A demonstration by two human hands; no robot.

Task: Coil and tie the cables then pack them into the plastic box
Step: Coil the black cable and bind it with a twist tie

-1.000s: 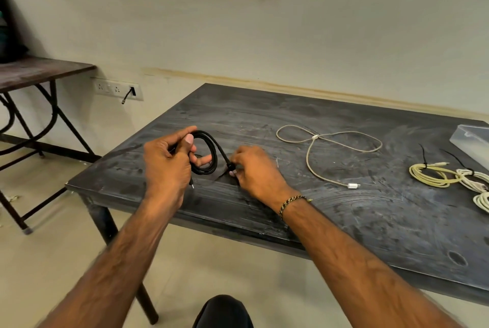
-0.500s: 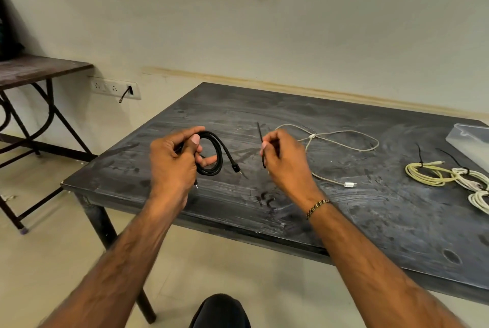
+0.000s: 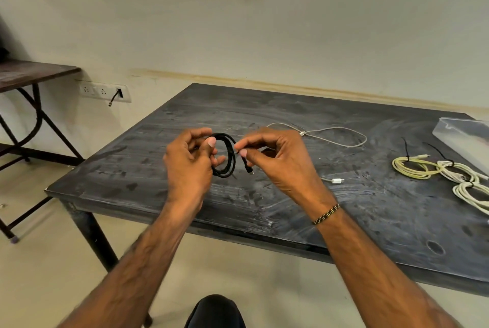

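Table [image 3: 264, 115]; plastic box [image 3: 471, 139] contents unclear

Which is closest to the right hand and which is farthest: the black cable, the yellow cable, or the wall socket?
From the right hand:
1. Black cable: right at its fingertips, gripped by the left hand.
2. Yellow cable: on the table, off to the right.
3. Wall socket: on the wall, far left.

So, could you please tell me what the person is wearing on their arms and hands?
Both forearms are bare, with no sleeves in view. The right wrist carries a thin braided bracelet, dark with yellowish flecks. The left hand and right hand show no gloves, rings or watch; the left wrist is bare.
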